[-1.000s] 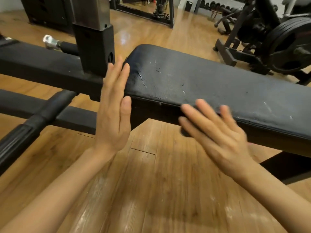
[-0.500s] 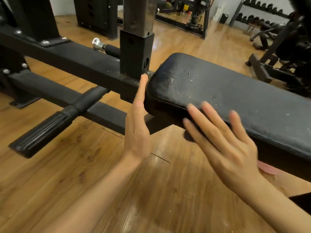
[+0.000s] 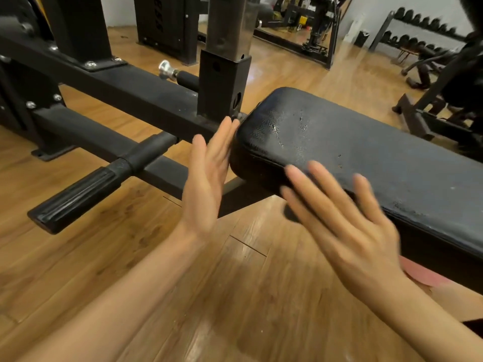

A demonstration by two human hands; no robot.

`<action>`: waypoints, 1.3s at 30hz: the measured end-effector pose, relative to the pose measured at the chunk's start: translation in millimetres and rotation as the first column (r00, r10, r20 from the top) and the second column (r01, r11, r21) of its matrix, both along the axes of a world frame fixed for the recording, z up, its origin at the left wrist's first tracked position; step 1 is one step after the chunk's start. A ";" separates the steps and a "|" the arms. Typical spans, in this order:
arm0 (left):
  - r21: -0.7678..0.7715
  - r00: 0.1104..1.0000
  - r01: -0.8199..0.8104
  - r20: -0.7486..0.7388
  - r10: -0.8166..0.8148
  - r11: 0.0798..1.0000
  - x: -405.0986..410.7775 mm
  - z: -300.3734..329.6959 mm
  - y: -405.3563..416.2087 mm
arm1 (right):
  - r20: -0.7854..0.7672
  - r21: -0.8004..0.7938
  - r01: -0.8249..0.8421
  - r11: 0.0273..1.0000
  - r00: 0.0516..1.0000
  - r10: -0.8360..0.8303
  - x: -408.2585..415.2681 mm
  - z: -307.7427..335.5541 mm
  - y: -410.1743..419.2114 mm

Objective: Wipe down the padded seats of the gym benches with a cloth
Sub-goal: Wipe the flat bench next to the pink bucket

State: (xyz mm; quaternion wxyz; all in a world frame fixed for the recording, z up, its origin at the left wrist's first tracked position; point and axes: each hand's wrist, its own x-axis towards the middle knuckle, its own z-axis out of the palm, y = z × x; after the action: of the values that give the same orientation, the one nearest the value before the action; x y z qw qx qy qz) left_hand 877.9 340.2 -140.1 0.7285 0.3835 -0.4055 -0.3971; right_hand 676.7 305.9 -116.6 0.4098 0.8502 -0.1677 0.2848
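A black padded bench seat [image 3: 371, 152] with worn, scuffed vinyl runs from the centre to the right edge. My left hand [image 3: 209, 178] is held flat and upright, its fingertips against the seat's rounded near-left end. My right hand [image 3: 342, 218] is spread with straight fingers in front of the seat's near side edge, slightly blurred. Neither hand holds anything. No cloth is in view.
A black steel frame beam [image 3: 125, 90] and upright post [image 3: 224, 82] stand just left of the seat. A ribbed black handle bar [image 3: 86, 194] juts toward me low on the left. Weight machines and a dumbbell rack [image 3: 423, 30] line the back. A reddish mat [image 3: 423, 275] lies under the bench.
The view has swung left and closer to the bench end. My left hand moved from in front of the frame to the seat's end; my right hand stayed by the seat's side edge.
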 end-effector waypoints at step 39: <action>0.503 0.611 -0.237 0.742 -0.276 0.831 -63.0 130.9 29.4 | -0.220 0.834 0.257 0.489 0.966 -0.134 -93.7 108.0 28.6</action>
State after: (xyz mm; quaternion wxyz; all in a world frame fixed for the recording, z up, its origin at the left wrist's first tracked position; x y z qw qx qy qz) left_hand 814.9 369.6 -9.2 0.3240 0.7077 -0.5546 -0.2943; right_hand 583.0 334.5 -8.7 -0.0233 0.9323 -0.3554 0.0625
